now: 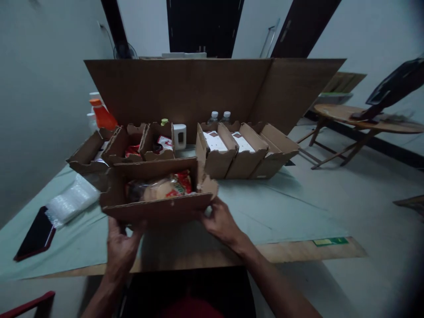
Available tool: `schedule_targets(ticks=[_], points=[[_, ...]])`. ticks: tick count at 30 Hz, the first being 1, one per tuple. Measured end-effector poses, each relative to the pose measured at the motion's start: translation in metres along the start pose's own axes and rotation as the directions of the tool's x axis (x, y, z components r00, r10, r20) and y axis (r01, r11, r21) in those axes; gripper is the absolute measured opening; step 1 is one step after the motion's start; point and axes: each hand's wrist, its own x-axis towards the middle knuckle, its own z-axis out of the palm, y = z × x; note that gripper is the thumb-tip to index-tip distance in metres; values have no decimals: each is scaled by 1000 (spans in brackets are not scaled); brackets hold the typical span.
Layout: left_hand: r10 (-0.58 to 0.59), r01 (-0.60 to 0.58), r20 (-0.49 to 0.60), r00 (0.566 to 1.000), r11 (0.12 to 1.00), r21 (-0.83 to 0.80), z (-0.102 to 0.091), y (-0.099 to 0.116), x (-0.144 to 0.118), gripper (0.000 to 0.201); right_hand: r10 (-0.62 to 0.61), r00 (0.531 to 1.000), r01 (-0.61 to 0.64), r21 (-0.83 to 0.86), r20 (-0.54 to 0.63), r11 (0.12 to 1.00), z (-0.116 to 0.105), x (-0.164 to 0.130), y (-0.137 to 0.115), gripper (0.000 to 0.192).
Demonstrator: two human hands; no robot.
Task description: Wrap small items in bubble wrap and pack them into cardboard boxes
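Both hands grip our corrugated cardboard tray (155,194) from below and at its ends: left hand (121,245) curls under the six o'clock front wall, right hand (220,221) closes its fingers on the scalloped corner at four o'clock. Our forearms angle inward. Glossy crinkled snack packets (165,187), red and tan, fill the tray, held just above the pale green bench (281,207). At twelve o'clock more open brown trays (245,152) stand in a row against a tall flat cardboard sheet (185,90). At nine o'clock lies a crumpled clear plastic bag (71,201).
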Motion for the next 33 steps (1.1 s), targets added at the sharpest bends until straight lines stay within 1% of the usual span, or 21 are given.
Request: schedule_targets(ticks=[2, 4, 6, 8, 10, 11, 12, 13, 14, 15, 17, 19, 20, 21, 22, 24, 26, 28, 29, 31, 33], points=[[20, -15, 100, 995, 999, -51, 24, 0, -9, 70, 58, 996, -60, -40, -63, 997, -20, -12, 11, 33], [19, -3, 197, 980, 997, -80, 40, -6, -25, 64, 105, 989, -114, -89, -101, 989, -36, -37, 21, 31], [14, 10, 253, 967, 996, -92, 39, -16, -39, 60, 142, 984, -155, -122, -109, 980, -38, -61, 24, 30], [4, 16, 241, 971, 997, -79, 26, -24, -44, 58, 158, 983, -169, -122, -97, 978, -28, -73, 18, 30], [-12, 23, 163, 986, 998, -62, 9, -24, -37, 59, 130, 989, -137, -98, -77, 986, -14, -67, 4, 29], [-20, 28, 122, 992, 998, -60, 3, -20, -30, 59, 101, 992, -107, -85, -69, 991, -11, -59, -3, 29], [-23, 29, 88, 996, 998, -63, 1, -13, -23, 60, 70, 995, -75, -75, -68, 994, -10, -49, -9, 29], [-15, 20, 66, 998, 997, -71, 3, -3, -17, 60, 47, 996, -52, -69, -73, 996, -14, -39, -13, 29], [9, -3, 68, 998, 996, -86, 9, 7, -11, 60, 42, 995, -49, -72, -87, 996, -21, -30, -15, 29], [49, -39, 88, 995, 994, -106, 18, 18, -8, 60, 59, 992, -68, -85, -110, 994, -31, -24, -15, 28], [152, -125, 180, 972, 980, -152, 36, 36, -8, 60, 123, 975, -148, -129, -182, 981, -54, -20, -8, 30], [212, -171, 280, 936, 972, -164, 46, 42, -19, 59, 159, 955, -204, -163, -252, 965, -71, -26, 1, 32], [206, -166, 313, 927, 975, -150, 44, 40, -26, 59, 156, 953, -203, -163, -261, 965, -73, -32, 4, 31], [179, -145, 323, 930, 982, -125, 38, 34, -33, 59, 146, 958, -186, -149, -246, 971, -70, -38, 5, 29], [135, -110, 307, 942, 989, -98, 28, 26, -39, 59, 134, 969, -162, -123, -207, 979, -62, -43, 4, 27], [48, -35, 217, 975, 997, -65, 6, 7, -41, 62, 106, 991, -111, -57, -87, 992, -37, -49, 0, 25], [20, -10, 156, 988, 998, -63, -9, -8, -28, 62, 78, 997, -78, 2, 0, 997, -11, -49, -4, 30], [32, -20, 156, 987, 996, -81, -9, -15, -8, 63, 76, 996, -78, 44, 40, 996, 0, -47, -1, 36], [40, -24, 178, 983, 995, -96, -4, -17, 3, 63, 86, 995, -89, 56, 53, 995, -1, -48, 4, 34], [47, -19, 246, 968, 993, -117, 9, -19, 18, 63, 108, 990, -113, 62, 88, 992, -15, -54, 18, 28], [44, -14, 270, 962, 994, -112, 20, -23, 20, 64, 138, 985, -146, 69, 104, 987, -33, -60, 37, 30]])
